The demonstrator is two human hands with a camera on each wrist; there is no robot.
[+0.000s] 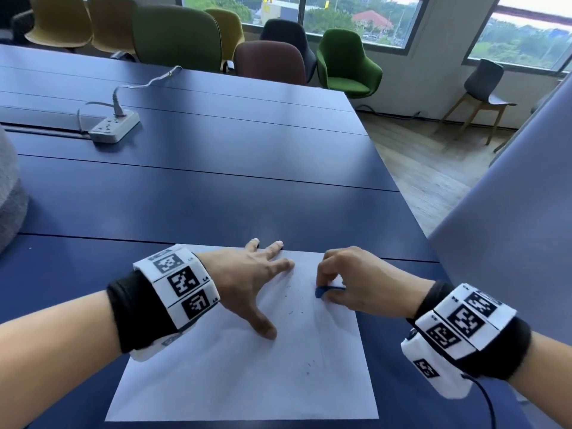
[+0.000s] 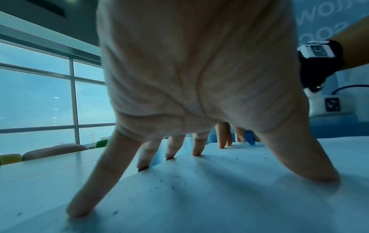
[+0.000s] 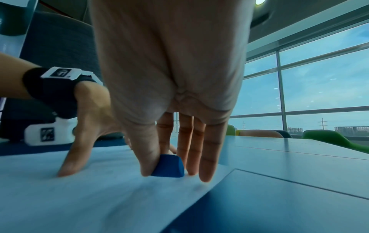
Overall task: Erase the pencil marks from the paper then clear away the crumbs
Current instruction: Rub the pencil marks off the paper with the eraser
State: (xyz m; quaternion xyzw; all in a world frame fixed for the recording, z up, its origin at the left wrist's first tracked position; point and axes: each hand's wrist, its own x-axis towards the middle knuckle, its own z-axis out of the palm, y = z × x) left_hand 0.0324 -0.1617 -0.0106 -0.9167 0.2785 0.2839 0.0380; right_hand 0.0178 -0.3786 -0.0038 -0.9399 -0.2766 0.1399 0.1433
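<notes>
A white sheet of paper lies on the blue table in front of me. My left hand presses down on its upper left part with spread, straight fingers. My right hand pinches a blue eraser between thumb and fingers and holds it against the paper near the top right corner; the right wrist view shows the eraser touching the sheet. Small dark crumbs are scattered over the paper between the hands and lower down, and show in the left wrist view as crumbs.
The blue table stretches ahead, its right edge close to the paper. A white power strip with a cable sits far left. Several chairs stand behind the table. A grey object is at the left edge.
</notes>
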